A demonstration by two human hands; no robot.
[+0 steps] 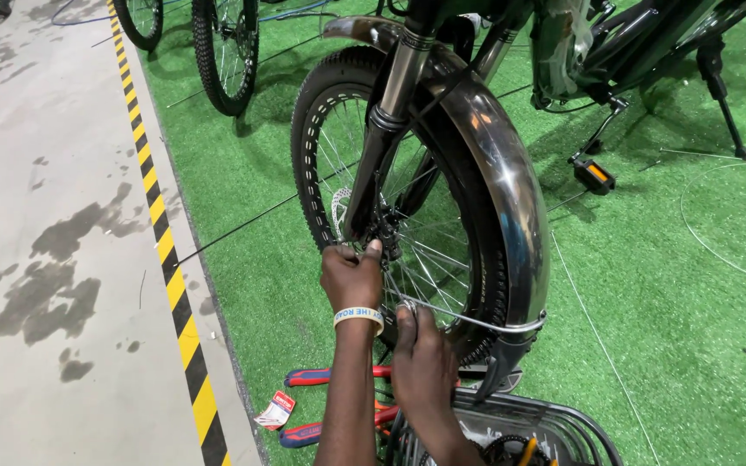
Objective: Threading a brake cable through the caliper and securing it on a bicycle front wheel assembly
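Note:
A bicycle front wheel [321, 129] with a knobby black tyre stands on green turf, covered by a glossy dark mudguard [511, 173]. My left hand [351, 276], with a pale wristband, is closed on something small at the hub beside the fork leg [382, 147]; what it holds is hidden. My right hand [420, 362] grips the thin metal mudguard stay [468, 319] near its lower end, thumb pressed against it. The brake disc [338, 211] shows just above my left hand.
Red and blue handled pliers [312, 377] and a small red tag [276, 409] lie on the turf below my arms. A wire basket [563, 427] sits at the bottom right. Other bicycles stand behind. A yellow-black striped line [161, 233] borders the concrete floor at left.

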